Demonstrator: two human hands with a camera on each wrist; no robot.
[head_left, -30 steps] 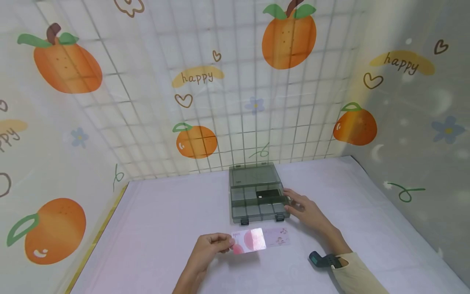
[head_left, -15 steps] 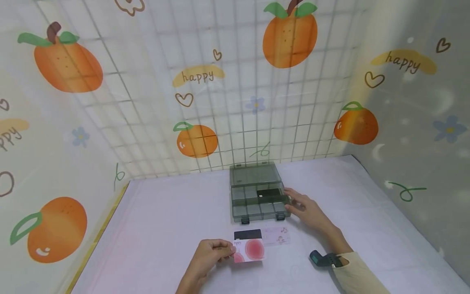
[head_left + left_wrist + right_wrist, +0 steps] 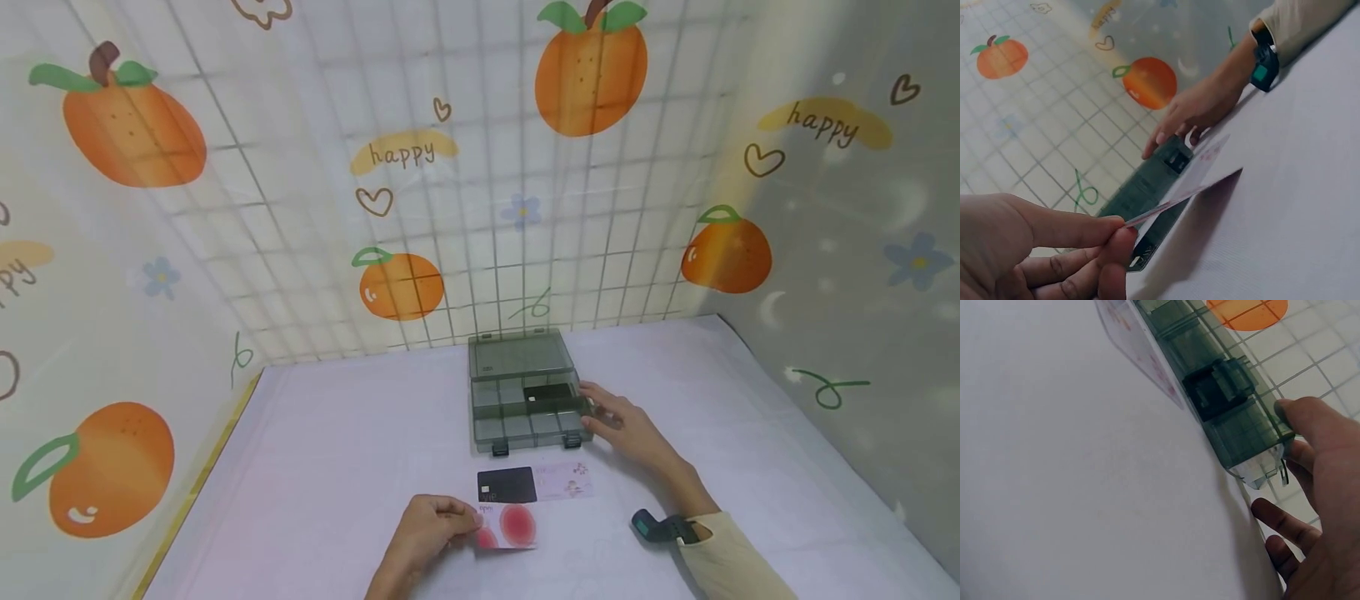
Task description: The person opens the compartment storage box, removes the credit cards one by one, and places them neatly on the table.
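My left hand (image 3: 433,527) pinches the left edge of a pink-and-white card (image 3: 517,527), which is held tilted above the table in the left wrist view. Just beyond it lies a black VIP card (image 3: 507,485), its near edge partly covered. A pale pink flowered card (image 3: 564,481) lies to its right. Behind these stands a translucent grey-green compartment box (image 3: 506,431) with its lid (image 3: 519,357) folded back. Another black card (image 3: 549,397) is in its back right part. My right hand (image 3: 630,429) touches the box's right end, thumb at the rim (image 3: 1285,434), other fingers loosely bent.
A white cloth covers the table (image 3: 352,442). Patterned fabric with oranges hangs over a wire grid (image 3: 480,183) close behind the box, and more fabric stands at both sides. A dark wrist device (image 3: 660,530) sits on my right wrist.
My left hand has brought the pink-and-white card down and toward me, uncovering the black VIP card beneath it. The right hand and the box have stayed put.
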